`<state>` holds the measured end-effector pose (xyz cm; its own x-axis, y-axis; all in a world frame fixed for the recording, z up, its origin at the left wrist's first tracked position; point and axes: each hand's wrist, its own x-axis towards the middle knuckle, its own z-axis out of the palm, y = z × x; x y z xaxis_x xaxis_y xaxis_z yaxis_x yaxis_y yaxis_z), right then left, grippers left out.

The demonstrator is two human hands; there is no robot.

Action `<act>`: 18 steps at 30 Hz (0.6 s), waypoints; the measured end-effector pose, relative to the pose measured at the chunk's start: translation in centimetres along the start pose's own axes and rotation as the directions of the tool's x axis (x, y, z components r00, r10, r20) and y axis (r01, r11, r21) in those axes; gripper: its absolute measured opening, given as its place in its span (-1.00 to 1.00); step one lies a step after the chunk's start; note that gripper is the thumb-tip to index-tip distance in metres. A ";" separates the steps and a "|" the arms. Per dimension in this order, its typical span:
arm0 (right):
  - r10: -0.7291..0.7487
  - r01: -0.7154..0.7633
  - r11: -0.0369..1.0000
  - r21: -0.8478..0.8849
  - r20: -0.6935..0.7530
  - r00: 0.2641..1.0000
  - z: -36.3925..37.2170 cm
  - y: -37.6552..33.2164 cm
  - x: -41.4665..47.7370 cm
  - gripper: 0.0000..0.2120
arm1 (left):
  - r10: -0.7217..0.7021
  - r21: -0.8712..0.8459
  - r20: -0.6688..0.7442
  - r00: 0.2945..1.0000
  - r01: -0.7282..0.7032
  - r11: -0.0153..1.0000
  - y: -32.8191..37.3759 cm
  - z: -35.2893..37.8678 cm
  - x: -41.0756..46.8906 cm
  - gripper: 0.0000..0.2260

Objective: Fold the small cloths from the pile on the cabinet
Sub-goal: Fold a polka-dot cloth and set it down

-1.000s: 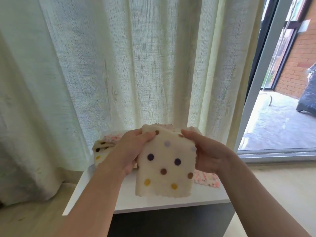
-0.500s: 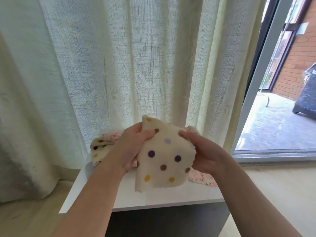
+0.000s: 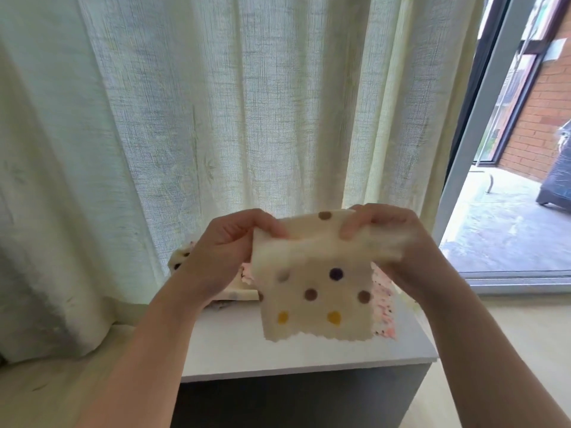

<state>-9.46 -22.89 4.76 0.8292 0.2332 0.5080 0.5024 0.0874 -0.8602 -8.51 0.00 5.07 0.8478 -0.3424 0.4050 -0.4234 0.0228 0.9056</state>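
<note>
Both hands hold the dotted cloth [image 3: 315,285] up in the air over the cabinet [image 3: 247,350], and it touches nothing below. The left hand [image 3: 228,251] pinches its top corner at 10 o'clock, thumb in front and fingers curled behind. The right hand [image 3: 389,239] grips the top at 2 o'clock, thumb pressed on the front, with the cloth draped over the fingers behind.

A second ago the cloth hung as a narrow panel between hands set close together. Half a second ago one corner poked up above the left thumb. Now the hands sit a little farther apart and higher, that corner is gone, and the top edge runs nearly flat between them with a brown dot on it. The cloth is drawn wider at the top than at its zigzag hem, and a soft crease crosses it just below the thumbs.

The pile [image 3: 180,261] lies on the cabinet behind, showing at 9 o'clock of the cloth past the left wrist. A pink speckled cloth [image 3: 383,307] shows at 3 o'clock. The curtain [image 3: 247,103] hangs behind it all at 12 o'clock.
</note>
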 end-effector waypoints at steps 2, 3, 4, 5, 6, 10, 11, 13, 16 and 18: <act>-0.006 0.005 0.999 -0.038 -0.026 1.000 -0.3 0.4 0.0 -0.67 | 0.009 0.034 0.040 0.999 -0.011 0.999 0.0 -0.2 0.0 -0.45; -0.024 0.023 0.998 -0.056 -0.020 1.000 -0.4 0.4 0.0 -0.64 | 0.018 0.058 0.058 0.998 -0.021 0.998 0.1 -0.3 0.0 -0.44; -0.043 0.043 0.996 -0.083 -0.001 0.999 -0.5 0.5 0.0 -0.61 | 0.026 0.083 0.068 0.997 -0.032 0.996 0.2 -0.3 -0.1 -0.45; -0.055 0.057 0.993 -0.108 0.023 0.998 -0.6 0.6 0.0 -0.60 | 0.029 0.098 0.076 0.997 -0.036 0.995 0.2 -0.4 -0.1 -0.47; -0.052 0.057 0.989 -0.134 0.041 0.998 -0.8 0.6 0.0 -0.60 | 0.027 0.110 0.079 0.996 -0.036 0.993 0.2 -0.5 -0.2 -0.51; 0.052 -0.047 0.970 -0.237 0.016 0.999 -1.7 -0.5 -0.4 -0.72 | 0.027 0.247 0.102 0.994 -0.052 0.968 0.8 -0.3 -0.6 -0.78; 0.057 -0.059 0.954 -0.293 -0.013 0.998 -1.7 -0.7 -0.4 -0.77 | 0.026 0.331 0.107 0.994 -0.060 0.942 0.9 -0.1 -0.7 -0.83; 0.111 -0.102 0.905 -0.414 -0.003 0.994 -1.5 -0.6 -0.3 -0.80 | 0.015 0.494 0.127 0.992 -0.076 0.866 1.0 0.6 -0.8 -0.83; 0.249 -0.161 0.806 -0.569 0.079 0.965 -0.6 0.4 -0.3 -0.80 | 0.031 0.594 0.186 0.982 -0.138 0.793 0.5 1.6 -0.4 -0.76; 0.237 -0.159 0.794 -0.586 0.058 0.970 -0.4 1.1 -0.3 -0.95 | 0.039 0.569 0.156 0.987 -0.122 0.813 -0.2 1.6 -0.1 -0.65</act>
<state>-9.09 -23.24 3.68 0.9088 0.3034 0.2864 0.4113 -0.5354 -0.7377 -9.04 -1.50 4.68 0.7704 -0.4835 0.4156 -0.6296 -0.4740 0.6156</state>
